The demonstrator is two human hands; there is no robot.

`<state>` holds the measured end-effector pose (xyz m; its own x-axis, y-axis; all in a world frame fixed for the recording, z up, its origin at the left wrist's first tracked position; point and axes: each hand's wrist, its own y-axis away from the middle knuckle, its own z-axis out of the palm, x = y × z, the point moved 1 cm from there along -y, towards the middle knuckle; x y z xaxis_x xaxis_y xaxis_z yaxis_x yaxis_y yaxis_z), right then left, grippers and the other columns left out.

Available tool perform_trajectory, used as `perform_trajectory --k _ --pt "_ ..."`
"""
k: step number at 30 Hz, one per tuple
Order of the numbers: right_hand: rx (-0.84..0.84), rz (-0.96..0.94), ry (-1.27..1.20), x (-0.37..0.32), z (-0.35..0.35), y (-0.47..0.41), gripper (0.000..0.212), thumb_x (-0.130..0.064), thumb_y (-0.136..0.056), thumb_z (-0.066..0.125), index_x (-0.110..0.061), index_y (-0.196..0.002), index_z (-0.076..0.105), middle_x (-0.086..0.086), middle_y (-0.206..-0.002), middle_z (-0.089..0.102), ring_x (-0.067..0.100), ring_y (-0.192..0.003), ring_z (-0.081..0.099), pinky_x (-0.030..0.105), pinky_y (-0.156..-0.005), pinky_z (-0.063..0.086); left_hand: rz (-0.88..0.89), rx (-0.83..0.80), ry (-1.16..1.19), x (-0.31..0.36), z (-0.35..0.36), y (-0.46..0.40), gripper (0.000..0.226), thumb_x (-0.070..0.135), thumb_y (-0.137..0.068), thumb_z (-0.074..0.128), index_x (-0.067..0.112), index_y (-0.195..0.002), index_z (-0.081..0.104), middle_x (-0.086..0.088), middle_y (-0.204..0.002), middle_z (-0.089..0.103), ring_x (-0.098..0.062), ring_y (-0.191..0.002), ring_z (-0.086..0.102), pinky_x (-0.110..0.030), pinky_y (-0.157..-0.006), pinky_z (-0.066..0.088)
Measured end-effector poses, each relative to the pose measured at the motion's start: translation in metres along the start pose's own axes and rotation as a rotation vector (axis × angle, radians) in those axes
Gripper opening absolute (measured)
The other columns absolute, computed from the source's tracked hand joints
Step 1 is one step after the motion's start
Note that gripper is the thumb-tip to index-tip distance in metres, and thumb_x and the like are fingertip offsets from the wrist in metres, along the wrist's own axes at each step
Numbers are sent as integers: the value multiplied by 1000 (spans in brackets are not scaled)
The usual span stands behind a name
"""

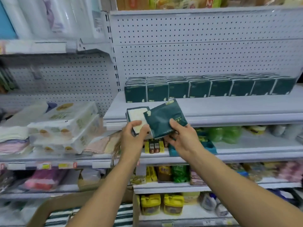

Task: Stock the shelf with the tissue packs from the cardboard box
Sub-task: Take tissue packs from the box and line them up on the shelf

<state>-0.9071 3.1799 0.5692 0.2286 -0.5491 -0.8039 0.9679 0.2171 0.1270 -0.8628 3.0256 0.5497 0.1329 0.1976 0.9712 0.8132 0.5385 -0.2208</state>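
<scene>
At six o'clock, nearest the camera, the brown rim of the cardboard box curves along the bottom edge, with green-and-white striped packs showing inside it. Two bare forearms rise from there toward the centre. The left hand grips a tissue pack turned so its pale face shows, fingers curled over the lower edge. The right hand holds a second, dark green tissue pack tilted on a corner, thumb pressed on its front; the two packs overlap just in front of the lip of the white shelf. Beyond them, from twelve toward two o'clock, a row of dark green packs stands upright along the back of that shelf against the pegboard. At nine o'clock, clear-wrapped white tissue bundles lie stacked on the neighbouring shelf.
</scene>
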Motion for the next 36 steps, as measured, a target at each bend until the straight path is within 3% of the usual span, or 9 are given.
perform_trajectory --k 5,8,14,18,23,26,30,33,36 --pt "63 -299 554 -90 -42 -37 43 -12 -86 71 -9 -116 40 8 -108 65 24 -101 65 43 -87 54 46 88 -126 13 41 -15 16 36 -89 67 40 -99 55 7 -127 52 -11 -111 48 -31 -89 38" --pt "24 -441 959 -129 -53 -56 50 -16 -84 74 -13 -114 34 2 -99 59 18 -90 60 33 -77 51 84 87 -120 18 53 -27 35 26 -89 67 43 -116 52 6 -128 52 -16 -111 54 -37 -89 49" --pt "23 -661 1642 -162 -41 -111 42 -27 -81 75 -17 -101 40 4 -94 59 30 -88 58 44 -84 46 -4 72 -17 31 62 -55 74 17 -84 74 37 -141 30 -3 -121 57 -22 -100 62 -36 -73 58" --pt "-125 -622 1747 -154 -46 -147 33 -35 -85 72 -24 -115 62 0 -119 66 25 -112 57 43 -102 39 -13 77 -32 31 67 -83 73 22 -83 75 33 -141 33 -5 -124 58 -22 -103 60 -28 -70 49" --pt "-179 -741 1903 -144 -73 -170 58 -45 -82 72 -37 -136 51 -9 -142 48 20 -129 41 47 -101 34 -5 15 -25 21 72 -115 67 23 -84 75 33 -138 36 -3 -123 58 -19 -103 59 -23 -66 47" --pt "-224 -785 1870 -142 -82 -188 61 -35 -81 75 -33 -137 51 -4 -143 46 22 -129 39 50 -100 40 -15 -24 -52 15 75 -133 59 23 -83 76 30 -132 44 -2 -113 61 -14 -92 61 -23 -61 46" --pt "-202 -848 1779 -138 -73 -219 52 -24 -81 77 -19 -128 57 0 -130 59 22 -121 50 39 -102 42 -43 -72 -40 8 76 -159 47 21 -81 78 23 -121 54 -2 -81 57 -14 -66 53 -27 -59 45" --pt "-184 -892 1762 -132 -65 -241 49 -22 -81 77 -14 -125 59 4 -125 62 25 -117 55 38 -104 38 -77 -135 -39 3 76 -177 42 20 -82 78 25 -118 57 -7 -99 68 -18 -77 60 -27 -61 49" --pt "-206 -904 1783 -129 -60 -263 50 -22 -82 76 -13 -128 56 3 -137 55 24 -132 44 38 -116 21 -99 -184 -39 -2 75 -191 41 19 -81 78 24 -117 60 -9 -107 70 -26 -91 69 -39 -74 59"
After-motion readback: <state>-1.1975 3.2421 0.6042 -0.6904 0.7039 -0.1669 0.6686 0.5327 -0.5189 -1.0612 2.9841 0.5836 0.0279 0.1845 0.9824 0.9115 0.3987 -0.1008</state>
